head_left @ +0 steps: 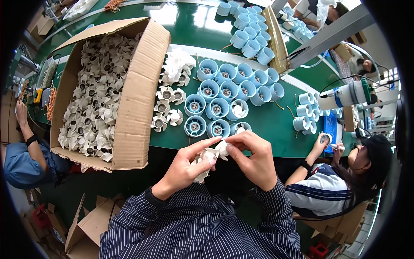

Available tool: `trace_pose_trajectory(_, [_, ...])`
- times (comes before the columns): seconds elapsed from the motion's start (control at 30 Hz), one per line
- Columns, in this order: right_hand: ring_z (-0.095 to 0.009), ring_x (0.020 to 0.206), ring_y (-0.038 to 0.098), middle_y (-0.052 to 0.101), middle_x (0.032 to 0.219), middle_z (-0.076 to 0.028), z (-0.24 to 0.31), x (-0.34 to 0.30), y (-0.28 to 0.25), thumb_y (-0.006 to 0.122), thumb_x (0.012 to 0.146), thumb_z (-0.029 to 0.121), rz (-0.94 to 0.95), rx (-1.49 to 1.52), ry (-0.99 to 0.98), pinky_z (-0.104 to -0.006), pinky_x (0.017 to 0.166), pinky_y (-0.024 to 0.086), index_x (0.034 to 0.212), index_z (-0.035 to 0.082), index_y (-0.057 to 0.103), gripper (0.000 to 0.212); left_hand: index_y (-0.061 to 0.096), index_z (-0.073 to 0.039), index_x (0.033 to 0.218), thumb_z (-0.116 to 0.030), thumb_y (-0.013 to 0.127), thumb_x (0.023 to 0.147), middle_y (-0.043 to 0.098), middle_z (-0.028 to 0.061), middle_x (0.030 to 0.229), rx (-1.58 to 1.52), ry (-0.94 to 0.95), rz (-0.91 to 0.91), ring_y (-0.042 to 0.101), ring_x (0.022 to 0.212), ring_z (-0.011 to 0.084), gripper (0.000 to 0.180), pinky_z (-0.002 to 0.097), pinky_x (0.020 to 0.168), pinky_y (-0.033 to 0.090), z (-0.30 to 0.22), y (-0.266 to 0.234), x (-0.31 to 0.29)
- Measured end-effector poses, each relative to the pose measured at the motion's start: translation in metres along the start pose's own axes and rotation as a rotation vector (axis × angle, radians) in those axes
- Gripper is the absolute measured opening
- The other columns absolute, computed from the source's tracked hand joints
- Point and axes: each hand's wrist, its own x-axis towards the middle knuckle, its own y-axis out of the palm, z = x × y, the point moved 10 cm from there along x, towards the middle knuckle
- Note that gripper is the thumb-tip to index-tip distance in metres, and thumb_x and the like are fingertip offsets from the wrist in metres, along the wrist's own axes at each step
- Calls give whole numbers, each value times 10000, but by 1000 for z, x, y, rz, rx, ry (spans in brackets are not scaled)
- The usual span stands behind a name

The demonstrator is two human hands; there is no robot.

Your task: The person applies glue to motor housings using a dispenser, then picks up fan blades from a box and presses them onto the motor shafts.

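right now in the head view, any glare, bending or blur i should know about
Head view: bright glare patch on the green conveyor belt at top; fisheye bends the cardboard box edges and the metal rail, with a black rim at the corners; the left hand and right hand with the white fan impeller are sharp, no motion blur.

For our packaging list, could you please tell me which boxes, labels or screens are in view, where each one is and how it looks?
Big box: brown cardboard, open, on the green bench left of the hands, full of white fan blades.
Floor box: brown cardboard, flaps open, lower left by the striped sleeve.
Cartons: brown, on the floor at lower right.
Labels or screens: none that can be told.
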Motion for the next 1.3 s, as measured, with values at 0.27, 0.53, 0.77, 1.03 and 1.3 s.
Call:
trace_pose_trajectory(0.27, [-163, 769, 709, 712, 989, -95, -52, 5, -13, 682, 1015, 69, -51, 620, 306, -265, 670, 583, 1117, -42, 658, 153, 547, 18, 1444, -185, 625, 1016, 713, 170, 1140, -267, -105, 18, 723, 904, 178, 480, 268, 608, 615, 21, -8, -3])
trace_pose_trajectory(0.53, [-156, 697, 640, 714, 1009, -102, -62, 15, -4, 689, 1048, 177, 9, 1277, 338, -267, 627, 521, 1132, -30, 638, 229, 496, 35, 1433, -233, 593, 1047, 710, 187, 1121, -455, -264, 14, 736, 877, 192, 479, 289, 506, 619, 35, -10, -6])
trace_pose_trajectory(0.77, [-211, 822, 591, 674, 914, -96, -14, 40, -21, 743, 953, 118, -129, -225, -57, -349, 750, 477, 963, -8, 693, 136, 506, 26, 1347, -224, 589, 1042, 708, 211, 1117, -449, -318, -15, 743, 880, 207, 403, 293, 502, 622, 52, -15, -4])
trace_pose_trajectory(1.03, [-281, 883, 581, 663, 889, -89, -17, 45, -3, 778, 876, 96, -51, -394, -110, -379, 766, 479, 916, 9, 730, 107, 570, -13, 1328, -250, 620, 1040, 716, 163, 1118, -389, -328, -32, 737, 882, 177, 376, 278, 513, 616, 57, -11, -4])
trace_pose_trajectory(1.3, [-273, 879, 587, 663, 878, -58, -2, 44, 3, 806, 848, 112, -20, -418, -162, -398, 785, 476, 923, 53, 761, 106, 576, 3, 1391, -233, 626, 1043, 723, 152, 1111, -415, -332, -22, 726, 870, 154, 423, 268, 517, 611, 56, -9, -2])
